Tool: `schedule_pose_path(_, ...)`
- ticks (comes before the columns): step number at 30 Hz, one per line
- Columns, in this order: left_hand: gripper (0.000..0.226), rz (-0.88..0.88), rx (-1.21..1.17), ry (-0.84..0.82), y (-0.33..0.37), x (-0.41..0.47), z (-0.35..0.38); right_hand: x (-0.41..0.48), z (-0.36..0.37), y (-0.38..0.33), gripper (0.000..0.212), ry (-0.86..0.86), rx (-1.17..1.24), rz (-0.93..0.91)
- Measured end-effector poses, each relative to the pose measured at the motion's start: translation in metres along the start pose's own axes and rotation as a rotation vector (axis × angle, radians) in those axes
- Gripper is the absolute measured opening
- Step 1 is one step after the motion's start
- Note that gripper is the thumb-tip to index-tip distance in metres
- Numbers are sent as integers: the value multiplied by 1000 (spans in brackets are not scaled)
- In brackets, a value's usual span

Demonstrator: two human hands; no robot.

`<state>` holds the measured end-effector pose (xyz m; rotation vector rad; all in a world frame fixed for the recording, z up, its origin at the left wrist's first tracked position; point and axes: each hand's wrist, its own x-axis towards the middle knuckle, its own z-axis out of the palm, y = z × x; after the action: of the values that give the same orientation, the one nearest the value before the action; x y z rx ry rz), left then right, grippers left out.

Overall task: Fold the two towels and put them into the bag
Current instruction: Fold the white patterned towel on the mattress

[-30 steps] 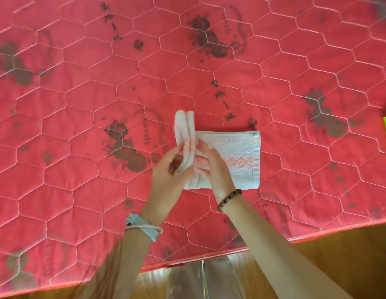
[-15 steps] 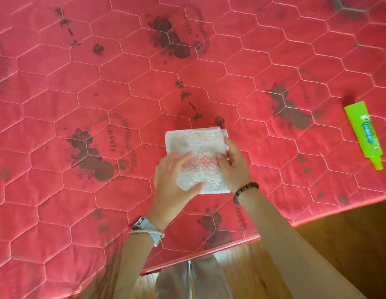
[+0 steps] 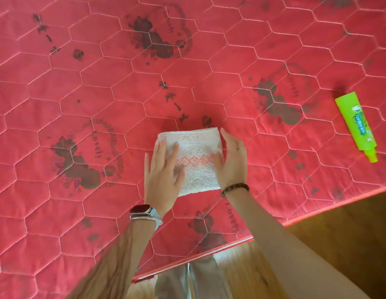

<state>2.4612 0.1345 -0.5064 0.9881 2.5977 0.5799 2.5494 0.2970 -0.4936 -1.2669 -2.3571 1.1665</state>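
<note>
A small white towel [image 3: 195,157] with a pink zigzag band lies folded into a thick square on the red quilted mattress [image 3: 101,104]. My left hand [image 3: 163,173] rests flat on the towel's left side, fingers spread. My right hand [image 3: 231,161] lies against its right edge, fingers straight and on the cloth. Neither hand grips it. I see only this one towel, and no bag is in view.
A bright green tube [image 3: 356,126] lies on the mattress at the right. The mattress edge [image 3: 274,227] runs diagonally across the lower right, with wooden floor [image 3: 349,244] beyond it. My legs show at the bottom centre.
The left half of the towel, held upright a second ago, has been folded over to the right. Both hands now press flat on the folded square. The view has shifted right, showing the green tube.
</note>
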Motion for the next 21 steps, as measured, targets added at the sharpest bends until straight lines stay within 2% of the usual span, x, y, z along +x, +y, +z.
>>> schedule_pose_path(3,57,158,183,47,2,13,8,-4,10,-2,54,-44,-229,-374)
schedule_pose_path(5,59,227,256,31,-1,20,17,-6,24,3,52,-170,-313,-479)
schedule_pose_path(7,60,234,301,18,-6,24,24,-7,36,10,54,-242,-413,-466)
schedule_pose_path(12,64,256,329,7,-18,29,30,1,40,26,58,-265,-605,-400)
schedule_pose_path(21,65,199,282,20,-28,15,20,-4,27,28,60,-242,-564,-345)
